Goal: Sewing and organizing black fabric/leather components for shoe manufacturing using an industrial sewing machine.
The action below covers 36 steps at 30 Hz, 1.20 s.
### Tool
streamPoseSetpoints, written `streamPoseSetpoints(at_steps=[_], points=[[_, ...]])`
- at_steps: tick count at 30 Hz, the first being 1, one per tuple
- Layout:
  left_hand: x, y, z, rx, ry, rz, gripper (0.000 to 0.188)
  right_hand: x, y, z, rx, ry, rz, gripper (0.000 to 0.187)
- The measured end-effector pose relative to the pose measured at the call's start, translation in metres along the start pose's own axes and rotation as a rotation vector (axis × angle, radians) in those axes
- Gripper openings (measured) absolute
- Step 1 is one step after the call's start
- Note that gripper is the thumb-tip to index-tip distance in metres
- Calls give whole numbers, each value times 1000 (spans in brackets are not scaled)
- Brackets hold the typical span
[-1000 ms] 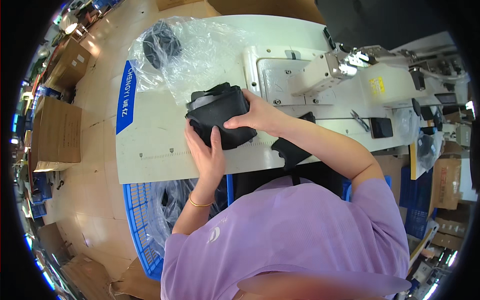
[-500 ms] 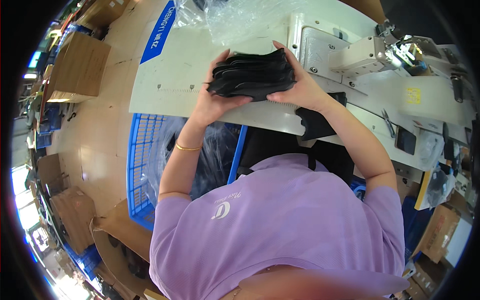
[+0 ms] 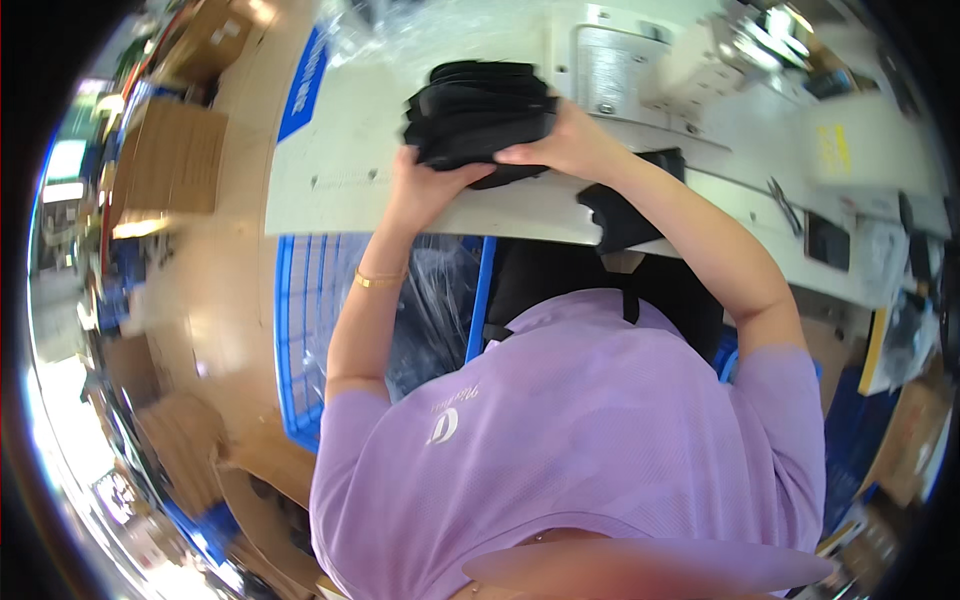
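Note:
A thick stack of black fabric pieces (image 3: 480, 115) is held over the pale sewing table (image 3: 330, 205), its layers uneven at the edges. My left hand (image 3: 425, 185) grips its near left corner, thumb along the front. From the right, my right hand (image 3: 565, 140) clasps the stack with its thumb on the near face; the other fingers are partly hidden behind it. Under my right forearm another black fabric piece (image 3: 630, 205) with a notched edge lies at the table's front edge.
The sewing machine (image 3: 700, 65) stands at the right back. Snips (image 3: 785, 205) and a phone (image 3: 828, 243) lie to the right. Clear plastic (image 3: 420, 35) covers the far side. Below the table's left front is a blue basket (image 3: 285, 330); cardboard boxes (image 3: 170, 155) stand on the floor.
Both hands have shifted slightly left and tilted the stack, so more of its top side shows. My left fingers are now hidden behind it. The whole view has moved a little.

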<state>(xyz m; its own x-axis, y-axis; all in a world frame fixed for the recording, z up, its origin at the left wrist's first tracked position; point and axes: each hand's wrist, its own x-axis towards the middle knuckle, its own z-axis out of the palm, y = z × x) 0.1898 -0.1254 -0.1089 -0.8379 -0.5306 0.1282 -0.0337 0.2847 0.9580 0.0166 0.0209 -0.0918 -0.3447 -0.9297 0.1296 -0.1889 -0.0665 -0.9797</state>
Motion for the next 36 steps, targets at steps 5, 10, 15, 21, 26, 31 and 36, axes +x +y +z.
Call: streamPoseSetpoints(at_steps=[5,10,15,21,26,31,36], points=[[-27,39,8,169,-207,308,29,-49,-37,-4,-346,271,-533,70],[-48,71,77,-69,-510,312,55,-182,-67,-34,-68,451,-215,81],[-58,89,238,-288,-854,-4,75,-371,-65,-83,28,1035,135,53],[-76,65,361,142,-1453,154,47,-598,-1,-111,541,2092,-16,42],[-91,41,403,307,-1453,57,29,-694,110,-127,874,2211,-50,46],[-91,30,418,323,-1366,-135,15,-690,213,-131,1075,2018,-90,48],[-91,24,426,292,-1334,-270,9,-667,265,-125,1052,1952,397,47]])
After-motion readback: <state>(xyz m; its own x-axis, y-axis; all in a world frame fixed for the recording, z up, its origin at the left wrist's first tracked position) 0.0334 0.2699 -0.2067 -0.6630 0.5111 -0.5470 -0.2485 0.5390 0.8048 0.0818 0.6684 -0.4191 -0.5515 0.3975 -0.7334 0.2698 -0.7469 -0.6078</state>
